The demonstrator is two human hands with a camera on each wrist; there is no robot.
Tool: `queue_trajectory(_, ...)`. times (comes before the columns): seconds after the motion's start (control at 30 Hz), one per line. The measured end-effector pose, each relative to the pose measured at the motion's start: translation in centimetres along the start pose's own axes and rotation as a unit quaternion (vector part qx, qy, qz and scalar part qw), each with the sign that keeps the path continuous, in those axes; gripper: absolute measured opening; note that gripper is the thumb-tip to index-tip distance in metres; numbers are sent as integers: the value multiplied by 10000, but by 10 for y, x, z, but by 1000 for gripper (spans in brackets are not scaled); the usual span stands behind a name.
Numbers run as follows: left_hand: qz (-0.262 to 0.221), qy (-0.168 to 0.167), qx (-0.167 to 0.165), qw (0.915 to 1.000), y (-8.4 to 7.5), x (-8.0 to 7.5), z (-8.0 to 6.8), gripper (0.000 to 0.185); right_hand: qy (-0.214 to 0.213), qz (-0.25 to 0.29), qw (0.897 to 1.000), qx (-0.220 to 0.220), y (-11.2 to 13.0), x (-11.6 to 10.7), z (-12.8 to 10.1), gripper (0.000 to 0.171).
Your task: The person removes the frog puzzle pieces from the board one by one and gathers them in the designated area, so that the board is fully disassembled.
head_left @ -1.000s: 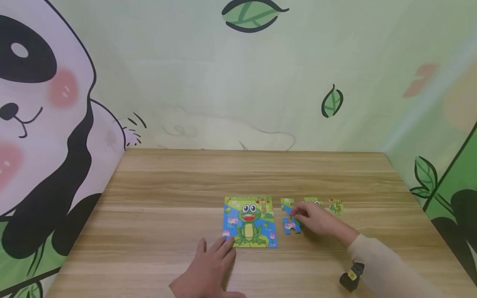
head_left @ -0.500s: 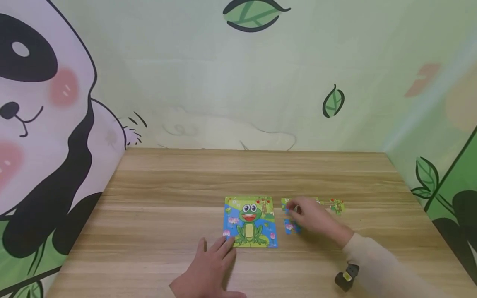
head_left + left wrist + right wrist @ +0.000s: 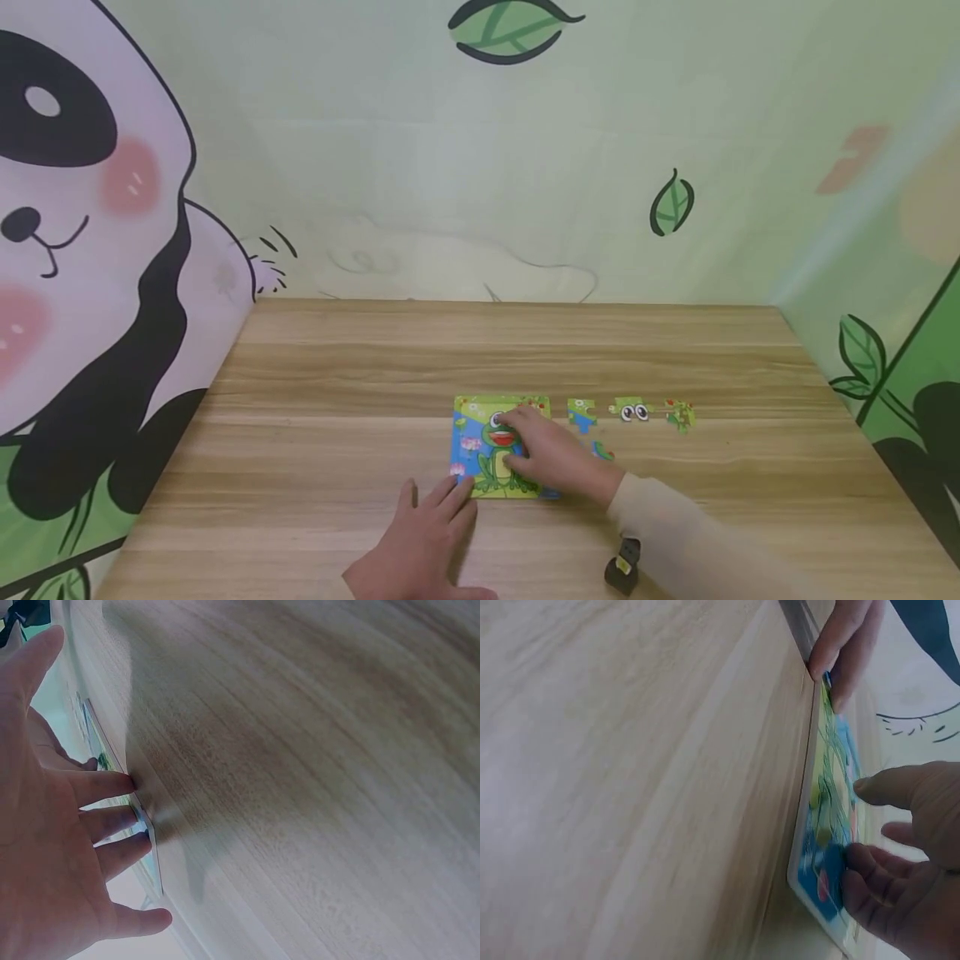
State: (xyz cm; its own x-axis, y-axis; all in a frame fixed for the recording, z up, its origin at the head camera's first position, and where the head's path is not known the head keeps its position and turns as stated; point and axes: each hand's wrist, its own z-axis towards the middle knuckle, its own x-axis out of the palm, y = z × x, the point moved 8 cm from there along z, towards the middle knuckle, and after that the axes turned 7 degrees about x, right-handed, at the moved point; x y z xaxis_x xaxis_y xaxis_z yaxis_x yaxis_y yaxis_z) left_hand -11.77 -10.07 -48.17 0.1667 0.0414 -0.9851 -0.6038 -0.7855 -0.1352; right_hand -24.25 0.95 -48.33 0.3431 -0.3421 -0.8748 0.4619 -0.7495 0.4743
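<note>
Wall: a painted wall [image 3: 465, 167] with a panda on the left and green leaves stands behind the table.
Table: a wooden table [image 3: 337, 375] carries everything; its grain shows close up in both wrist views.
Frog puzzle: the frog puzzle board [image 3: 480, 433] lies flat near the front middle of the table, partly covered by the right hand. In the right wrist view it shows edge-on [image 3: 821, 825], blue and green.
Right hand: the right hand [image 3: 551, 454] lies over the right half of the board, fingers curved down onto the frog picture; the thumb and fingertips [image 3: 870, 787] touch its face. I cannot tell whether it holds a piece.
Left hand: the left hand [image 3: 423, 542] rests on the table with fingers straight and spread, fingertips [image 3: 112, 787] pressing the near left corner of the board.
Loose pieces: three puzzle pieces lie in a row just right of the board: a green-and-blue piece [image 3: 581, 413], an eyes piece [image 3: 632, 409], a leafy piece [image 3: 678, 414]. A fourth small piece [image 3: 602, 451] lies beside the right wrist.
Wrist camera: a dark wrist camera [image 3: 622, 571] sits under the right sleeve.
</note>
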Motion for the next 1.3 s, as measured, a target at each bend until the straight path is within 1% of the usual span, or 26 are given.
queue_trajectory(0.07,14,9,-11,10000,0,1,0,102,4,-57,10000,66,2,3,3,53)
queue_trajectory(0.2,12,0,-9,10000,1,3,1,102,40,-106,9994,340,2,7,6,55)
queue_trajectory(0.43,159,-182,11,9997,0,-1,-1,100,218,-64,9982,547,1,9,8,56)
queue_trajectory(0.63,-45,-51,-36,10000,1,1,-1,101,302,102,9971,698,-5,12,10,65)
queue_trajectory(0.7,-101,-1,-52,9999,1,2,0,101,246,144,9972,686,-6,12,10,64)
queue_trajectory(0.83,-123,-14,-57,9999,2,3,1,101,147,276,9975,632,-7,11,10,45)
queue_trajectory(0.9,-129,-24,-51,9999,2,3,1,101,155,341,9971,665,-8,11,10,43)
queue_trajectory(0.93,-132,-25,-52,9999,2,3,1,102,164,362,9969,686,-8,11,10,45)
queue_trajectory(1.03,-166,15,-57,9998,3,3,1,102,250,362,9959,790,-9,11,10,58)
queue_trajectory(1.1,-189,45,-52,9998,3,2,1,102,338,306,9955,827,-9,11,10,63)
queue_trajectory(1.23,-206,36,-6,9998,2,1,0,100,529,196,9955,760,-7,12,11,63)
queue_trajectory(1.3,-201,20,7,9998,1,0,0,100,536,181,9960,697,-5,11,11,64)
